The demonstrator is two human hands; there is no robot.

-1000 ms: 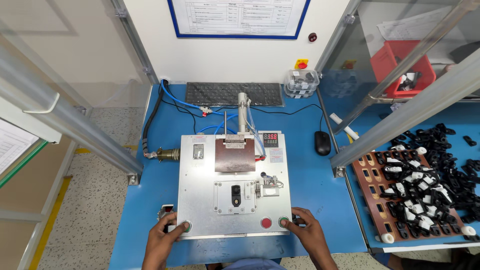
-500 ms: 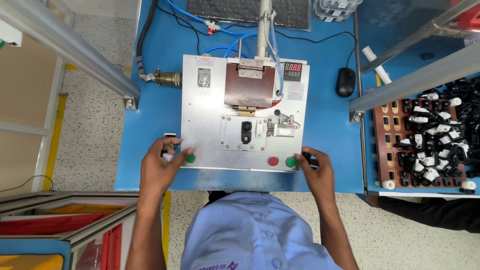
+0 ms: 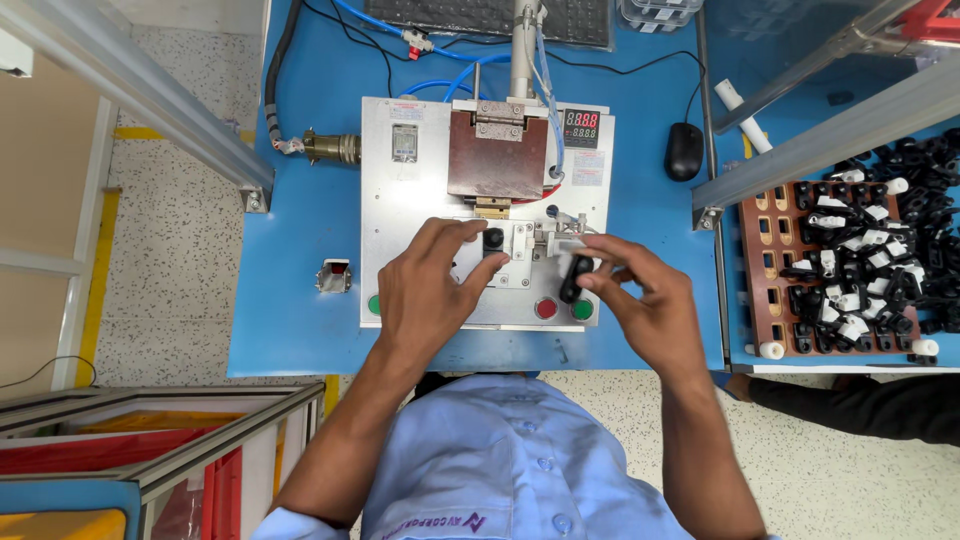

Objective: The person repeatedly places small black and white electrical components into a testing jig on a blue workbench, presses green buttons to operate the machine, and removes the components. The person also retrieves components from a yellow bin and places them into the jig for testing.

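The left hand [image 3: 425,295] rests on the silver machine plate [image 3: 400,220], and its fingers [image 3: 470,275] reach a small black part [image 3: 493,241] that sits in the little holder in the middle. The fingers touch it, but I cannot tell if they pinch it shut. The right hand [image 3: 645,305] is at 3 o'clock from that holder. Its fingers are pressed together on a second black piece [image 3: 574,278], held up just above the plate so it stays free of the red button [image 3: 546,308] and the green button [image 3: 583,309] below. A brown block [image 3: 497,153] hangs at 12 o'clock over the holder. The plate lies on the blue tabletop [image 3: 300,250]. Far off at 3 o'clock sits a brown tray [image 3: 765,235] full of black and white parts, close enough to grab from.
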